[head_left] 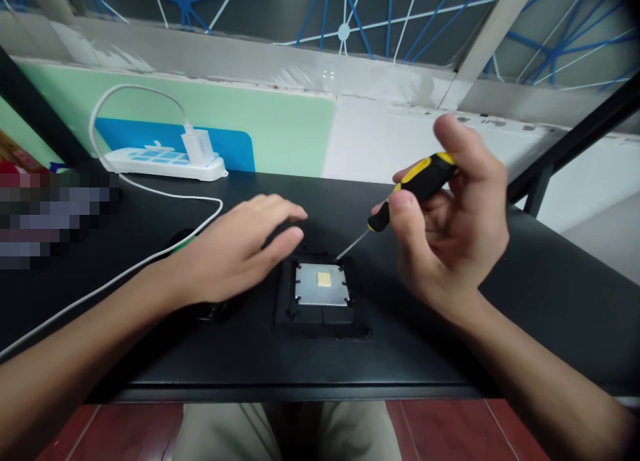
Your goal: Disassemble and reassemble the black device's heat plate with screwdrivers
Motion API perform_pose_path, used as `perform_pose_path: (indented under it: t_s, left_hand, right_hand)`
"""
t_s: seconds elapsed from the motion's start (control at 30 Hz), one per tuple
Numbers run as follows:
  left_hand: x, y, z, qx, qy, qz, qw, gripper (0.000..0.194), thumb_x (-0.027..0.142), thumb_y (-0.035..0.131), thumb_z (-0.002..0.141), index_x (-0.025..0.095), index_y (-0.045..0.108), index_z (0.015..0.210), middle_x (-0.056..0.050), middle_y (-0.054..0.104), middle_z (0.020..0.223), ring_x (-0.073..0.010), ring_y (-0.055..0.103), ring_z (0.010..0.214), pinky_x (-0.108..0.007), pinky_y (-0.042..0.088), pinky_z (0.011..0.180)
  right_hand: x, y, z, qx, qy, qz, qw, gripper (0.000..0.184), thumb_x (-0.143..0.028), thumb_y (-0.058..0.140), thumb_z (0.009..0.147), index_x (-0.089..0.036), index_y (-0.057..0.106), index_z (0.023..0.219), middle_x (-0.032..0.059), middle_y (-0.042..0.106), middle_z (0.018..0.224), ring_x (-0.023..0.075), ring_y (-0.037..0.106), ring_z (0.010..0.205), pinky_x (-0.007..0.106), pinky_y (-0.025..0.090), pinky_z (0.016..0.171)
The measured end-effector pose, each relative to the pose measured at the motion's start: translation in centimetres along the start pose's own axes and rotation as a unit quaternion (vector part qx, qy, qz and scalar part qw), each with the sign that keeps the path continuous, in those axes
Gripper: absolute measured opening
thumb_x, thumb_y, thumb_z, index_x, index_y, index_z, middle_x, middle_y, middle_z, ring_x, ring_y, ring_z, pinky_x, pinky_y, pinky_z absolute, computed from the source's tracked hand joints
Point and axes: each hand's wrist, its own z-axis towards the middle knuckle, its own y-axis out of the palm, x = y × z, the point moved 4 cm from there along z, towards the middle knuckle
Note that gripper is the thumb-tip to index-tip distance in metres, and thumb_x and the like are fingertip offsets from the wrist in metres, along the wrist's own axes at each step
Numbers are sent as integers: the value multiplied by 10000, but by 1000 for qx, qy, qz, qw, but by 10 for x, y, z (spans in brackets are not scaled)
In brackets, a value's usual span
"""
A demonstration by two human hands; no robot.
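Note:
My right hand (450,221) grips a black and yellow screwdriver (425,181), its thin shaft slanting down to the left. The tip comes down at the upper right corner of a silver metal plate (307,287); whether it touches a screw there is too small to tell. A pale yellow square pad (324,279) is at the plate's middle, and dark notches line its edges. The plate sits in a flat black frame (363,330) on the desk. My left hand (250,247) hovers left of the frame, fingers stretched forward, thumb apart, holding nothing. Beneath it a dark round object is mostly hidden.
A white power strip (215,171) with a plugged-in charger (198,146) stands along the back wall. Its white cable (165,195) runs across the left side of the black desk (425,361). Black metal posts rise at both sides, and blurred items lie at far left.

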Motion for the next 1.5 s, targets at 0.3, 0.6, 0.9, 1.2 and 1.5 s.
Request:
perform_pose_path:
  t_s: [0.3, 0.6, 0.9, 1.2, 1.5]
  left_hand:
    - [-12, -11, 5, 149, -75, 34, 985, 297, 251, 440, 949, 174, 675, 1113, -69, 753, 1062, -236, 689, 976, -363, 537, 879]
    - [-7, -7, 7, 116, -54, 62, 990, 313, 264, 409, 950, 170, 663, 1109, -72, 745, 1031, -259, 685, 985, -416, 503, 876]
    - [-6, 0, 4, 105, 3, 79, 991, 258, 279, 458, 981, 179, 657, 1111, -73, 749, 1085, -276, 684, 1008, -430, 509, 848]
    - [13, 9, -1, 10, 93, 5, 996, 262, 248, 461, 1024, 179, 651, 1191, -67, 710, 1171, -256, 628, 1069, -439, 498, 922]
    - [18, 16, -4, -31, 113, 7, 993, 264, 294, 450, 1049, 212, 653, 1196, -54, 691, 1166, -259, 611, 1075, -473, 448, 1004]
  right_hand:
    - [14, 14, -6, 15, 50, 80, 995, 415, -185, 707, 921, -343, 563, 1277, 31, 564, 1187, 178, 669, 1072, 394, 699, 882]
    - [21, 21, -12, -27, 102, 84, 991, 406, -233, 718, 927, -342, 561, 1285, 40, 581, 1180, 181, 668, 1036, 434, 690, 917]
    - [19, 15, -9, 1, 112, 69, 991, 385, -251, 709, 933, -341, 582, 1285, 54, 594, 1205, 195, 673, 1019, 447, 677, 896]
    - [21, 1, 7, 106, 201, 147, 963, 264, -182, 645, 931, -317, 623, 1157, -14, 591, 896, 108, 624, 582, 307, 610, 534]
    - [26, 5, 5, 74, 240, 130, 959, 254, -187, 609, 907, -288, 618, 1140, -25, 610, 849, 106, 625, 538, 320, 584, 577]
